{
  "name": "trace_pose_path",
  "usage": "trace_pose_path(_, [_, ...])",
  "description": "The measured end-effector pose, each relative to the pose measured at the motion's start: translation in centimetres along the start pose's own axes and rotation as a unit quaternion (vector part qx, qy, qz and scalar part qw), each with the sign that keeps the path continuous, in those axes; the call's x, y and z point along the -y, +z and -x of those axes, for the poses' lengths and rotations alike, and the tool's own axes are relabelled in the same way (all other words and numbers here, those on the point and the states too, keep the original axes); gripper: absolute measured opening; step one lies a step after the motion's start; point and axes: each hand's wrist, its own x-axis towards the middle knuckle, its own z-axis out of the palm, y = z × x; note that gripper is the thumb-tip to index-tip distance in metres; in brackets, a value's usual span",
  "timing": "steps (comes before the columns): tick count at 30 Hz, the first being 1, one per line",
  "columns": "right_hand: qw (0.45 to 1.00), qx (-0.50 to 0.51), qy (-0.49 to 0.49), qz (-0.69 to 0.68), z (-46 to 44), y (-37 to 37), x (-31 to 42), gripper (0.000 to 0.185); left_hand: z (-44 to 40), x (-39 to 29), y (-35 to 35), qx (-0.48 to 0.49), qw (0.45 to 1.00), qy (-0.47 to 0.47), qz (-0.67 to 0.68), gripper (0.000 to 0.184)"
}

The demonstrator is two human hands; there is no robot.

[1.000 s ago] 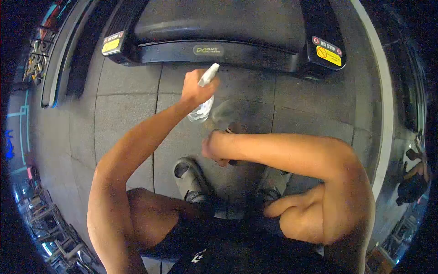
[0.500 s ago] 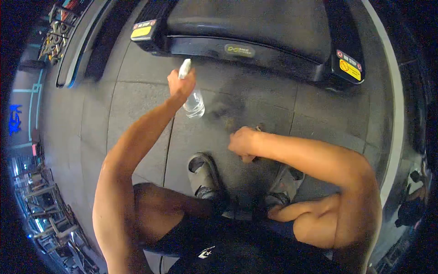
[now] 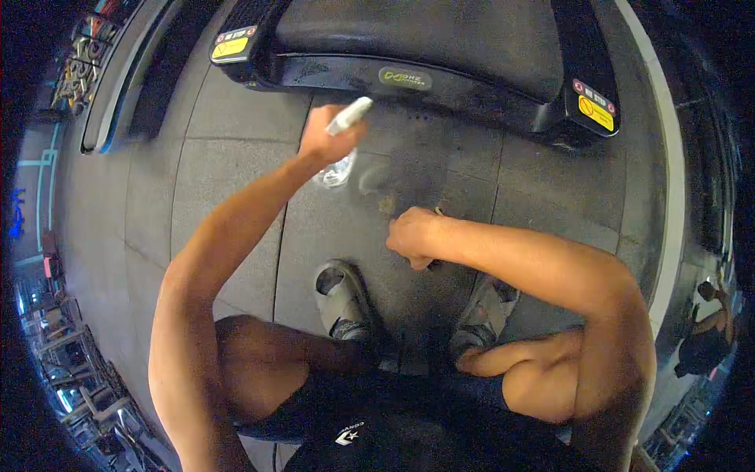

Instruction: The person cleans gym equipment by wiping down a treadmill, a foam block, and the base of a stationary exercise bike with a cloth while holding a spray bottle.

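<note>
My left hand [image 3: 330,138] is closed around the neck of a clear spray bottle [image 3: 336,171] with a white spray head. The head points right, toward the rear of a black treadmill [image 3: 314,72], while the bottle hangs tilted below my fingers. Lower and to the right, my right hand [image 3: 413,238] is a closed fist above the dark floor, in front of my shoes. A small pale end and a dark bit show at its edges; my fingers hide what it holds. Wet-looking droplets and a darker patch [image 3: 421,153] mark the floor by the treadmill.
My sandals [image 3: 342,299] rest on grey rubber floor tiles [image 3: 228,169]. Another treadmill [image 3: 138,75] stands at the upper left. Gym equipment [image 3: 86,370] lines the left side. A person [image 3: 704,338] is at the far right, near a pale floor stripe [image 3: 672,197].
My left hand has moved slightly up and right, and the spray head has tipped over to the right. The right hand stays closed in nearly the same place. The view has shifted slightly.
</note>
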Motion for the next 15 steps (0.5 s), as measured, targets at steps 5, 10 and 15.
trace_pose_path(5, [0.999,0.038,-0.011,-0.012,0.7,-1.0,0.1,0.031,-0.8,-1.8,2.9,0.004,0.997,0.061,0.053,0.029])
trace_pose_path(10, [0.998,0.056,0.007,-0.022,0.7,-1.2,0.3,0.033,-0.9,-4.7,4.1,0.032,0.982,0.184,0.019,0.03])
trace_pose_path(15, [0.998,0.066,0.003,-0.009,1.1,-1.7,0.8,0.035,-1.2,-5.9,5.7,0.098,0.98,0.165,0.058,0.033])
